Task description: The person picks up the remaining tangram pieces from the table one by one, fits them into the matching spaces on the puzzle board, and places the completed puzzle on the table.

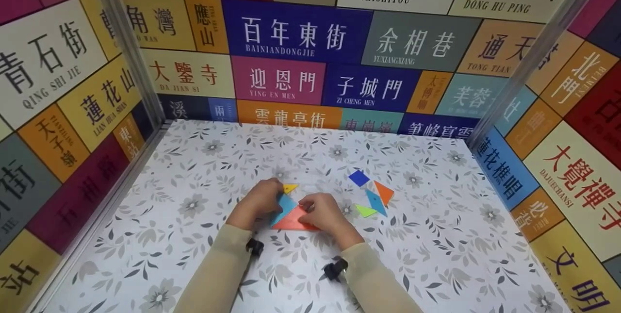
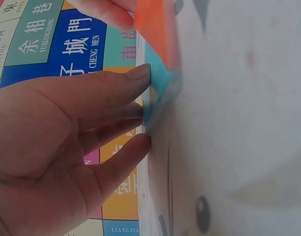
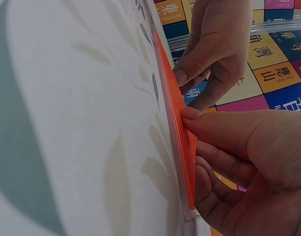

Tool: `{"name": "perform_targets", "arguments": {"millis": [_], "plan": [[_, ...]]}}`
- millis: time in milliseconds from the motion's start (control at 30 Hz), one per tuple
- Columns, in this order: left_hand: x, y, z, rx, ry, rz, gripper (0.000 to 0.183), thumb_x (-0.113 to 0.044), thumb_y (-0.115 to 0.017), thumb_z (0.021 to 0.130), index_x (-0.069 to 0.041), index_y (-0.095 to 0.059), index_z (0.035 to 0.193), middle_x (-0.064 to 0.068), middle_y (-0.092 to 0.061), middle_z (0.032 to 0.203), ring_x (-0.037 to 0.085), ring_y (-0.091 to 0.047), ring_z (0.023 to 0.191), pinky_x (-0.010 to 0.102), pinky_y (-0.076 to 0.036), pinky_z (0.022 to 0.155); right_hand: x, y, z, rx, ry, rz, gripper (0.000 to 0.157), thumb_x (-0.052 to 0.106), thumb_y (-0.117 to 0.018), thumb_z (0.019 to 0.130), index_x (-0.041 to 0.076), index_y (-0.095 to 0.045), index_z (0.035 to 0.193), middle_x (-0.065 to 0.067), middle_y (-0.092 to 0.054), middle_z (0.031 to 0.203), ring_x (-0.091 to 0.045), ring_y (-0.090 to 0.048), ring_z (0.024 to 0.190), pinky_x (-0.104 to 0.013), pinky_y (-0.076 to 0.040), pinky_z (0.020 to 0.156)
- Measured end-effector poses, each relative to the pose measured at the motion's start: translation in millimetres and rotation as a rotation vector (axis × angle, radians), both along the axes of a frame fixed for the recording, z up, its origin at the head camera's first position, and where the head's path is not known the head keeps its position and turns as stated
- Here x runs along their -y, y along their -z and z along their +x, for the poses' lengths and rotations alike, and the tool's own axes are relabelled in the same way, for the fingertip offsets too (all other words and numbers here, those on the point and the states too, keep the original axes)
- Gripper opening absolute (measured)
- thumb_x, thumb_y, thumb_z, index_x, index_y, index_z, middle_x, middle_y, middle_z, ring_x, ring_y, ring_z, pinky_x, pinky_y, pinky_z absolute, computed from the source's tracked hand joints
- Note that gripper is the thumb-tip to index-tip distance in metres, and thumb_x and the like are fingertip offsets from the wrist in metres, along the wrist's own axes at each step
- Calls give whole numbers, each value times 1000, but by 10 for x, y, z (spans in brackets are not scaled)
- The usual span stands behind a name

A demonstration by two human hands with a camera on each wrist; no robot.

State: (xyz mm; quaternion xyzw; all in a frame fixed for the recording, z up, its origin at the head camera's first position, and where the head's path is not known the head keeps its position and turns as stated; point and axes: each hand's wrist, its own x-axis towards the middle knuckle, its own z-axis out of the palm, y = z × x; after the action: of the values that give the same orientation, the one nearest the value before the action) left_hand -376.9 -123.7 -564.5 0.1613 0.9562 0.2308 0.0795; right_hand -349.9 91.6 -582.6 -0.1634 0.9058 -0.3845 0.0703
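A light blue triangular tangram piece (image 1: 287, 205) and a red-orange triangular tangram piece (image 1: 289, 221) lie edge to edge on the table. My left hand (image 1: 263, 197) holds the blue triangle at its left side, thumb and fingertips at its edge in the left wrist view. With thumb on top and fingers curled at the edge, my right hand (image 1: 324, 212) holds the red-orange triangle (image 3: 180, 128); it hides that piece's right part. A small yellow triangle (image 1: 290, 188) sits just beyond the blue one, beside my left fingers.
To the right lie a dark blue square (image 1: 359, 178), an orange triangle (image 1: 384, 192), a blue parallelogram (image 1: 375, 201) and a green triangle (image 1: 365, 211). A flower-patterned cloth (image 1: 194, 264) covers the table. Panels with coloured signs (image 1: 296, 31) enclose the back and sides.
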Motion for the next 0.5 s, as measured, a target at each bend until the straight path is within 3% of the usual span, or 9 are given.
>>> {"name": "perform_targets", "arguments": {"millis": [500], "plan": [[-1, -7, -8, 36, -21, 10, 40, -4, -90, 78, -2, -77, 116, 10, -70, 121, 25, -64, 103, 45, -55, 103, 9, -17, -12, 18, 9, 13, 37, 11, -92, 79, 10, -81, 115, -1, -80, 104, -17, -71, 95, -39, -61, 88]]}}
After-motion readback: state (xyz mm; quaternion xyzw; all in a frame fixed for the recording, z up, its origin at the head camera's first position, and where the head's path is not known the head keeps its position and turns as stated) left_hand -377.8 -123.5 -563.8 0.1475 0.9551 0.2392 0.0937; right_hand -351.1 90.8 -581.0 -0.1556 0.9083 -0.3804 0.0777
